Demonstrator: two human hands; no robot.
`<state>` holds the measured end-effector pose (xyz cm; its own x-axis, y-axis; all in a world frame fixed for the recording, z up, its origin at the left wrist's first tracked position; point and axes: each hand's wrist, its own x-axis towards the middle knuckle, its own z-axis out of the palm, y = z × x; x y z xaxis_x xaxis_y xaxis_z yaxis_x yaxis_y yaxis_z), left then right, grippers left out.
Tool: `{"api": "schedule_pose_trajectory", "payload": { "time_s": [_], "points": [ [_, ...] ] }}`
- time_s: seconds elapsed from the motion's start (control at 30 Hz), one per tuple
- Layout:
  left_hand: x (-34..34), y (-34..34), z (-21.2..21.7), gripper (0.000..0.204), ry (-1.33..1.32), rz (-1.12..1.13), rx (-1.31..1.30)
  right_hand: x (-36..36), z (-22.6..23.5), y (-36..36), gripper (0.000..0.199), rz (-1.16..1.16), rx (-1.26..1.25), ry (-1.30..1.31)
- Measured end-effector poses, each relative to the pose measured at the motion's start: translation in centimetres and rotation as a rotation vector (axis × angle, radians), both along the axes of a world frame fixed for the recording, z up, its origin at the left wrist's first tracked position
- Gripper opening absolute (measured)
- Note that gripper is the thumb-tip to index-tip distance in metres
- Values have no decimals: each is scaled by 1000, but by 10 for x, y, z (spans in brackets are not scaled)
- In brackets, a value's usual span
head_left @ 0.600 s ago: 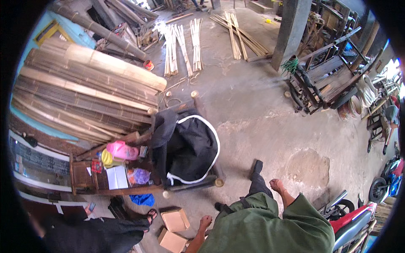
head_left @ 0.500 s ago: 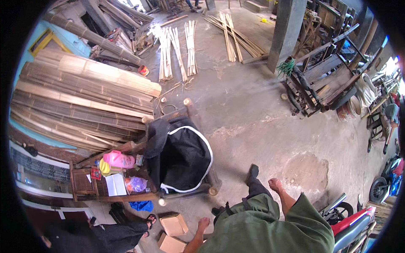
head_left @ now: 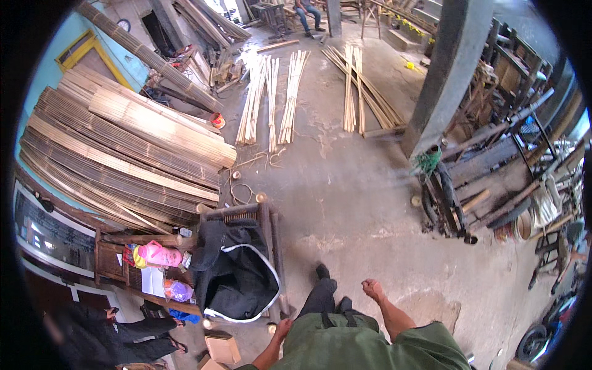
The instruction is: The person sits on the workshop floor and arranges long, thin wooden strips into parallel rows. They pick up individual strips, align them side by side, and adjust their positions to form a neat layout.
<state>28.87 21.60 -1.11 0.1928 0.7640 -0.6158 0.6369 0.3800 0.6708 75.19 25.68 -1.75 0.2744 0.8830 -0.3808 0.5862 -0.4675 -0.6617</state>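
Observation:
I stand or walk on the concrete floor, both arms lowered beside my green garment. My left hand [head_left: 283, 328] hangs with curled fingers and nothing visible in it. It is nearest the wooden bench's corner and the open black bag [head_left: 240, 283] with white trim that lies on the bench. My right hand [head_left: 372, 288] is out over bare concrete, its fingers loosely closed and holding nothing I can see. Both of my dark shoes show between the hands.
Split bamboo bundles [head_left: 290, 95] lie ahead, near a concrete pillar [head_left: 441, 80]. Rolled bamboo blinds [head_left: 123, 148] are stacked at left. A wooden cart [head_left: 493, 166] stands right. A pink bottle [head_left: 159, 254] rests on the bench. A person in black [head_left: 117, 336] is at lower left; another sits far ahead.
My view has tilted up and moved ahead; the bag and bench now sit lower and further left. My feet have shifted in a step. The red motorbike at lower right has mostly left view.

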Motion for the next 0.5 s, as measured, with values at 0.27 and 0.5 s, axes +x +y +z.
{"api": "schedule_pose_trajectory", "payload": {
  "time_s": [0.27,0.5],
  "points": [
    [48,106,-26,44,129,-44,-295,68,-10,69,37,-61,-281,22],
    [137,388,-25,46,-86,-132,10,114,35,194,38,-85,-324,5]
  ]
}}
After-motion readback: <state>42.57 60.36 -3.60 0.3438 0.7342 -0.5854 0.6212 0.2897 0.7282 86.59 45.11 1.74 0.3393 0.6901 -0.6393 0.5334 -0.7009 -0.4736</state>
